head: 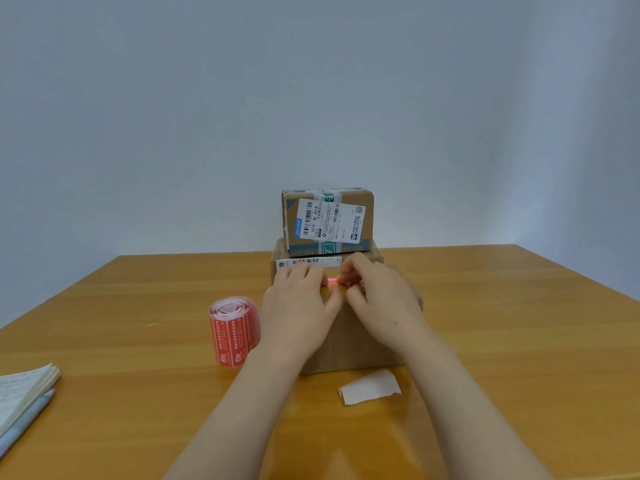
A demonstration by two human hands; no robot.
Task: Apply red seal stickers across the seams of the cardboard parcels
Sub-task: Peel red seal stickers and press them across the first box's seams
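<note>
A plain cardboard parcel (360, 341) stands on the table in front of me. A red seal sticker (332, 281) lies on its top far edge, mostly hidden between my hands. My left hand (298, 306) rests flat on the parcel top, its fingertips beside the sticker's left end. My right hand (377, 299) has its fingers curled and pinches the sticker's right end. Just left of the parcel a roll of red seal stickers (233, 330) stands upright.
Behind the near parcel is a second parcel (375, 258), with a labelled third parcel (329, 220) stacked on it. A white backing paper (369, 388) lies in front of the near parcel. A notebook (24, 386) and a pen (24, 420) are at the wooden table's (519, 341) left edge.
</note>
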